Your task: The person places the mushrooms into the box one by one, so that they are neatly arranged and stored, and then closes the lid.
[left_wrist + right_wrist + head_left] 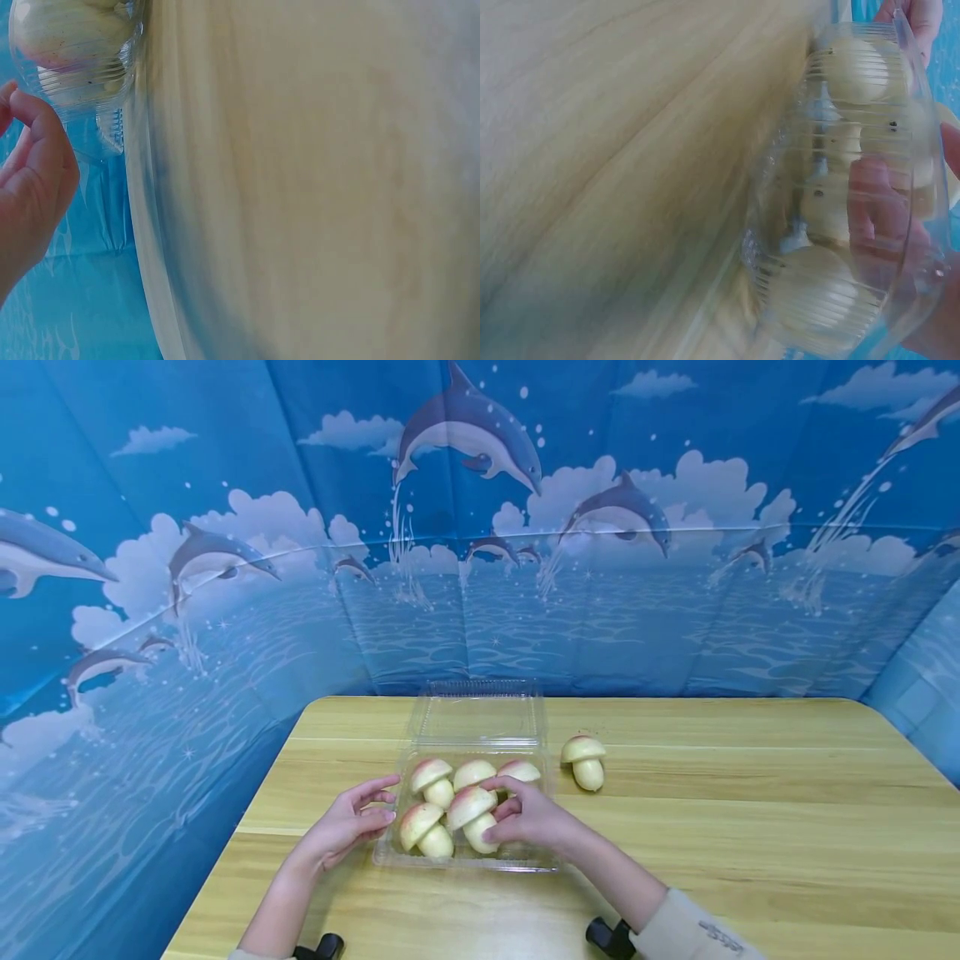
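A clear plastic clamshell box [465, 863] sits on the table, its lid [480, 718] folded back. Several pale mushroom-shaped pieces with pink-tinged caps lie in it, among them one at the front left [422, 827]. My right hand [525, 814] pinches a mushroom-shaped piece [471, 810] at the box's front, thumb at its stem and fingers over its cap. Beside the box's left wall is my left hand [348, 822], its fingers loosely bent and apart; whether they touch the rim I cannot tell. In the right wrist view, the box wall [915, 247] stands before my right fingers.
Another mushroom-shaped piece [587, 764] lies on the wooden table [720, 810], right of the box, with small specks behind it. A blue curtain [480, 610] printed with dolphins hangs behind the table's back edge and along its left side.
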`<state>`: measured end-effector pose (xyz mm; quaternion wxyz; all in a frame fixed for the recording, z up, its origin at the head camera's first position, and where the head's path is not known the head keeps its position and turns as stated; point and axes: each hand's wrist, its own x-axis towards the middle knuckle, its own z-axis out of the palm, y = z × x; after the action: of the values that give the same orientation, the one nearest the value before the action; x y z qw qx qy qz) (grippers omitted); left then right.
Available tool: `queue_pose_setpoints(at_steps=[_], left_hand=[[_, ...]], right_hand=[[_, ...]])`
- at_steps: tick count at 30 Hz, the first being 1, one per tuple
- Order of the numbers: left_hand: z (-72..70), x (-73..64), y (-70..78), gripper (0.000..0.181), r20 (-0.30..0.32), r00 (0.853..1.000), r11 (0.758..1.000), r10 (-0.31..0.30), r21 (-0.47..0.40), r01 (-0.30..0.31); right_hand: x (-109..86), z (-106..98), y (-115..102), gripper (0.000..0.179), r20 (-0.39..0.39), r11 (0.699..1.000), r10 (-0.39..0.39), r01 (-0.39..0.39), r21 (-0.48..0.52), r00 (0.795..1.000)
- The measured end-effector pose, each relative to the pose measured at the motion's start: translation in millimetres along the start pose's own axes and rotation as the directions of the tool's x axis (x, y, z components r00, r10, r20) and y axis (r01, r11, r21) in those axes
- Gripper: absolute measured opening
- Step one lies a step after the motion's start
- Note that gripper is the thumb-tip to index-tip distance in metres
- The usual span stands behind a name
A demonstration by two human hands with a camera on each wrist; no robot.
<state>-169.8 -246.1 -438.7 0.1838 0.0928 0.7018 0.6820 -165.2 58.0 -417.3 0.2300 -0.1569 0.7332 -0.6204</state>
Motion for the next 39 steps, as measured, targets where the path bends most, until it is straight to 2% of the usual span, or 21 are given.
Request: queue_pose_setpoints(at_steps=[10, 20, 29, 39], left_hand=[[0.8, -0.1, 0.0, 0.062, 0.008, 1.0, 1.0, 0.014, -0.002, -0.014], [3.6, -1.8, 2.5, 0.062, -0.009, 1.0, 1.0, -0.002, 0.0, 0.002], [4.0, -1.5, 1.3, 0.063, -0.024, 0.999, 1.0, -0.021, -0.005, 0.021], [4.3, -1.8, 1.5, 0.063, -0.019, 1.0, 1.0, -0.019, -0.015, 0.019]], right_hand=[[4.3, 6, 3, 0.068, -0.006, 0.999, 0.019, -0.019, 0.032, 1.0], [4.9, 10, 4, 0.07, 0.012, 0.997, 0.012, -0.013, 0.078, 1.0], [6.7, 13, 9, 0.062, 0.017, 0.998, -0.008, 0.007, 0.067, 1.0], [5.4, 13, 8, 0.063, 0.002, 0.997, -0.008, 0.008, 0.074, 1.0]])
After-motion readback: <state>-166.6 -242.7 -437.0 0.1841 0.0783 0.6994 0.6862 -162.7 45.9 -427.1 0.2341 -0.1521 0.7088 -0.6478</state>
